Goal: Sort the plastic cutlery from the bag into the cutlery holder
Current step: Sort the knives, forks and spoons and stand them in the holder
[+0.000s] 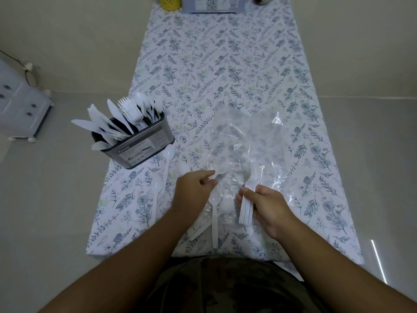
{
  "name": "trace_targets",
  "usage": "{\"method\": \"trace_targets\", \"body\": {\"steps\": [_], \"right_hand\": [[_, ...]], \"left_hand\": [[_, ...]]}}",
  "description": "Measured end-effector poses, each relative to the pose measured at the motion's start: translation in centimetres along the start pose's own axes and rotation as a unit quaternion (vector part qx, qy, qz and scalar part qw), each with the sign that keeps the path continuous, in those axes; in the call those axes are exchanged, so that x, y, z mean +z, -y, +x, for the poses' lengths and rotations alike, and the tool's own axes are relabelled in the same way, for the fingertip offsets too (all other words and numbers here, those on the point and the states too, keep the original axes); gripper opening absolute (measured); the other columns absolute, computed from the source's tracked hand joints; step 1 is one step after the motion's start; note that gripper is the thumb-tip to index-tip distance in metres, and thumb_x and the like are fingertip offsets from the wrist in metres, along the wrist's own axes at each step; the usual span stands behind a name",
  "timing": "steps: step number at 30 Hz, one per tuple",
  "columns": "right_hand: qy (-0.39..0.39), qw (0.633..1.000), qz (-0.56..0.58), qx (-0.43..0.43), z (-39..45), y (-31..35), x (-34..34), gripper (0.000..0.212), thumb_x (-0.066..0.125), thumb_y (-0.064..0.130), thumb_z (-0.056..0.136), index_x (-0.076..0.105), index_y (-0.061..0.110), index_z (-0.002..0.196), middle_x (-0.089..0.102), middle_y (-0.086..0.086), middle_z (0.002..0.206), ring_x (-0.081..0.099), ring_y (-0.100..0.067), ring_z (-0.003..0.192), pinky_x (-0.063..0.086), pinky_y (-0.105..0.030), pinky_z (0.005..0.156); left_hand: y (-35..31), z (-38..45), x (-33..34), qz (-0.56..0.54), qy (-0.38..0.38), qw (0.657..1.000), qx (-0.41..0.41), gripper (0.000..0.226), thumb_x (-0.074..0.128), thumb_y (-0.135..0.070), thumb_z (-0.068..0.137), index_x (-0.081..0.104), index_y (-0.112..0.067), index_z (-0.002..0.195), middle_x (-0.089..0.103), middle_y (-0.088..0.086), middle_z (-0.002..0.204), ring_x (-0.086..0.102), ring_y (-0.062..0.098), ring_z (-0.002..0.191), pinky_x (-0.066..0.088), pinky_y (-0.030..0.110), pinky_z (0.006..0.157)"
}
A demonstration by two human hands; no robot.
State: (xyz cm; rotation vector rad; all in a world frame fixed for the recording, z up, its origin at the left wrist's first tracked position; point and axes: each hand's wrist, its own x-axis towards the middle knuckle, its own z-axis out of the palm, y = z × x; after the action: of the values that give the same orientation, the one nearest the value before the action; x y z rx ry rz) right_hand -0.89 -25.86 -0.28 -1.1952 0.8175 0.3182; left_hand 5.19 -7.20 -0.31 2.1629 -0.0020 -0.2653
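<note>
A long surface [225, 64] covered in a floral cloth is seen, with a clear plastic bag [246, 141] spread on it just beyond and partly beneath both hands. Well to the left of the left hand [191, 195] and farther away, a dark cutlery holder [140, 145] is stood, filled with white knives, forks and spoons. A stack of white forks [248, 199] is clasped in the closed right hand [268, 206], while the left grip is curled at the bag's edge, with loose white spoons [214, 213] laid beside and between the hands.
</note>
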Motion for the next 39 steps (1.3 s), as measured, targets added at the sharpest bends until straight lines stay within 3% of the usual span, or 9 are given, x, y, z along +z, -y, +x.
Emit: {"method": "trace_targets", "body": {"steps": [7,11,15,18,23,27,32,35,39], "right_hand": [[0.048,0.998,-0.034,-0.018,-0.4,0.6,2.7,0.015,0.073,0.016,0.093,0.071,0.001,0.098,0.078,-0.019,0.096,0.076,-0.036,0.093,0.059,-0.056,0.091],[0.064,0.998,-0.023,-0.014,-0.4,0.7,3.0,0.029,0.073,0.014,0.093,0.067,0.012,0.064,0.074,-0.016,0.079,0.074,-0.031,0.077,0.059,-0.046,0.08],[0.096,0.993,-0.061,-0.021,-0.8,0.2,4.0,0.047,0.084,0.041,0.068,0.061,0.007,0.091,0.058,-0.018,0.09,0.059,-0.034,0.084,0.048,-0.05,0.077],[0.112,0.991,-0.065,-0.032,-0.5,-0.2,4.6,0.07,0.082,0.045,0.069,0.055,-0.014,0.095,0.059,-0.02,0.091,0.059,-0.035,0.084,0.054,-0.055,0.081],[0.119,0.978,-0.151,-0.083,-0.5,-0.5,5.3,0.038,0.069,0.042,0.091,0.063,0.009,0.071,0.06,-0.022,0.077,0.06,-0.027,0.077,0.052,-0.048,0.072],[0.159,0.962,-0.198,-0.098,-0.7,-0.2,6.6,0.039,0.042,0.031,0.108,0.078,0.016,0.103,0.079,-0.009,0.102,0.074,-0.028,0.098,0.058,-0.045,0.088],[0.156,0.935,-0.261,-0.181,-0.4,0.7,8.1,0.034,0.063,0.028,0.098,0.061,0.003,0.075,0.058,-0.018,0.071,0.055,-0.03,0.067,0.051,-0.05,0.067],[0.153,0.937,-0.243,-0.2,0.1,1.4,9.5,0.034,0.071,0.031,0.09,0.068,-0.002,0.081,0.063,-0.034,0.087,0.061,-0.043,0.073,0.056,-0.063,0.082],[0.156,0.929,-0.25,-0.224,1.4,2.2,11.3,0.041,0.072,0.039,0.081,0.068,-0.002,0.08,0.063,-0.034,0.086,0.067,-0.043,0.077,0.055,-0.066,0.08]], "left_hand": [[-1.3,-2.9,2.3,-0.132,0.0,0.991,-0.032,0.026,0.072,-0.019,0.092,0.074,-0.013,0.117,0.077,-0.005,0.091,0.073,0.003,0.081,0.061,0.025,0.077],[-1.4,-3.5,1.5,-0.167,0.017,0.985,-0.036,0.02,0.072,-0.019,0.091,0.076,-0.017,0.11,0.077,-0.008,0.097,0.073,0.003,0.09,0.061,0.029,0.083],[-0.7,-4.3,1.0,-0.212,0.013,0.975,-0.063,0.018,0.074,-0.012,0.089,0.076,-0.025,0.102,0.078,-0.009,0.095,0.073,0.003,0.092,0.058,0.021,0.083],[-0.5,-4.4,0.4,-0.262,0.005,0.959,-0.11,0.021,0.075,-0.01,0.088,0.076,-0.014,0.108,0.078,-0.003,0.098,0.073,0.008,0.096,0.059,0.028,0.087],[-0.2,-4.5,-0.8,-0.307,0.005,0.94,-0.152,0.032,0.077,-0.007,0.085,0.072,-0.007,0.117,0.078,0.005,0.101,0.075,0.016,0.096,0.06,0.034,0.086],[-0.2,-4.6,-2.2,-0.315,-0.022,0.935,-0.161,0.023,0.076,-0.002,0.085,0.076,-0.009,0.106,0.079,0.002,0.091,0.076,0.014,0.088,0.06,0.025,0.078],[-0.4,-4.5,-4.4,-0.296,-0.056,0.944,-0.137,0.02,0.075,-0.004,0.086,0.075,-0.024,0.089,0.079,-0.003,0.085,0.076,0.013,0.083,0.06,0.026,0.074],[-0.2,-4.0,-5.4,-0.259,-0.091,0.954,-0.119,0.018,0.076,-0.009,0.086,0.076,-0.027,0.089,0.079,-0.007,0.085,0.075,0.009,0.083,0.061,0.029,0.076],[-0.5,-3.2,-6.7,-0.189,-0.14,0.969,-0.078,0.014,0.076,-0.018,0.087,0.076,-0.026,0.099,0.076,-0.013,0.084,0.072,-0.003,0.081,0.058,0.018,0.075]]}}
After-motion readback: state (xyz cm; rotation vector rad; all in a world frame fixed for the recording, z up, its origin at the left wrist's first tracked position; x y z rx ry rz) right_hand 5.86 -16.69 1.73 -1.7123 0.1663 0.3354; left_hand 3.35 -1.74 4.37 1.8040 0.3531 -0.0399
